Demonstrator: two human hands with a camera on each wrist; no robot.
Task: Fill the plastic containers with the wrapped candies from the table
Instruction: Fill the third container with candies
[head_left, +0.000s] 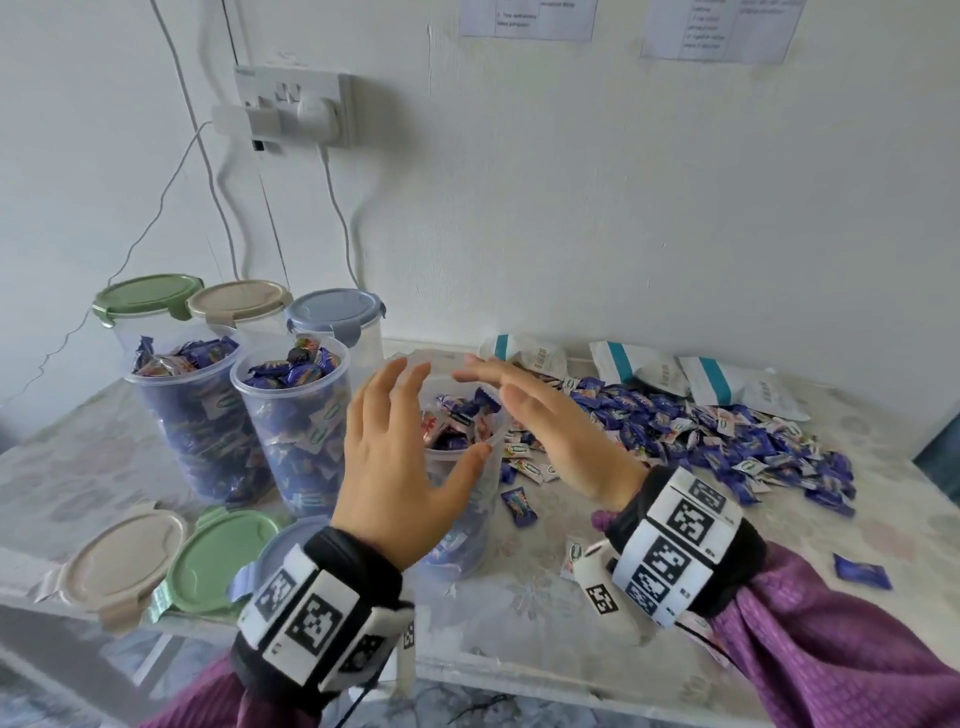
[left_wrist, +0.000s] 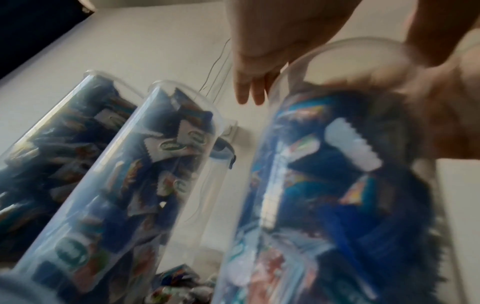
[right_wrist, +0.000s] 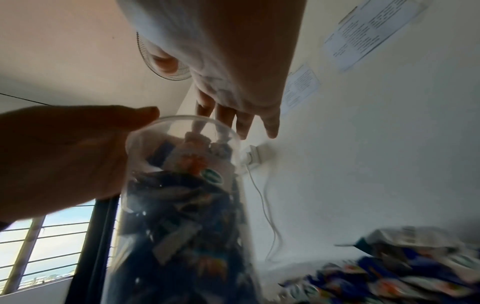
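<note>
A clear plastic container (head_left: 470, 525), partly filled with blue wrapped candies (head_left: 457, 423), stands at the table's middle. My left hand (head_left: 400, 457) is at its left side, fingers spread and straight, thumb touching the front rim. My right hand (head_left: 545, 421) hovers flat just over the mouth, holding nothing. The left wrist view shows the container (left_wrist: 311, 195) beside my straight fingers (left_wrist: 249, 92). In the right wrist view my fingers (right_wrist: 246, 123) hang above its rim (right_wrist: 182, 119). A loose pile of candies (head_left: 727, 431) covers the table to the right.
Two full open containers (head_left: 197, 415) (head_left: 296, 421) stand left of it, with three lidded ones (head_left: 239, 304) behind. Three loose lids (head_left: 223, 556) lie at the front left edge. Empty bags (head_left: 644, 369) sit by the wall. Stray candies (head_left: 862, 571) lie at the front right.
</note>
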